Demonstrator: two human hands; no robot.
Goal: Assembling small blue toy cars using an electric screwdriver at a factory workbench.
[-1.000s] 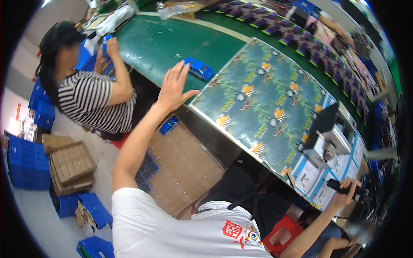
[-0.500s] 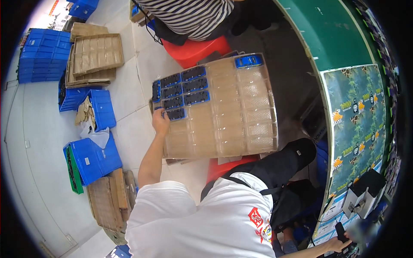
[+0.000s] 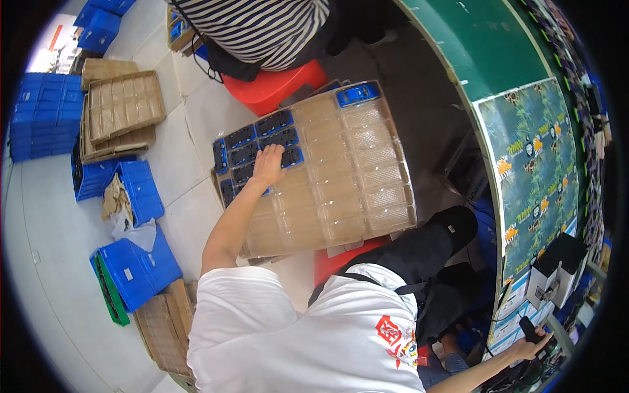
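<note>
Left hand (image 3: pixel 268 165) lies palm-down, fingers loosely spread, on the clear plastic blister tray (image 3: pixel 341 190) — grasping nothing, fingertips at the blue toy cars (image 3: pixel 262 141) seated in the tray's far-left pockets. Cars fill roughly three short rows at that corner; one more blue car (image 3: pixel 357 95) sits alone in a pocket at the tray's far right corner. All other pockets show only the brown cardboard beneath. The tray rests on a stack of like trays standing on the floor, just beside a red plastic stool (image 3: pixel 275 88) on which a person in a striped shirt (image 3: pixel 262 26) sits.

Right hand (image 3: pixel 534 340) is at the lower right, near the desk (image 3: pixel 498 59) edge, closed around a small dark object (image 3: pixel 527 325) — too small to identify.

Desk: green top, with printed green card sheets (image 3: pixel 531 164) laid along its near edge; white boxes (image 3: pixel 553 275) near the right hand.

Floor, left side: blue plastic crates (image 3: pixel 134 265), a stack of brown cardboard divider trays (image 3: pixel 121 108), further blue crates (image 3: pixel 42 114) at the far left.
</note>
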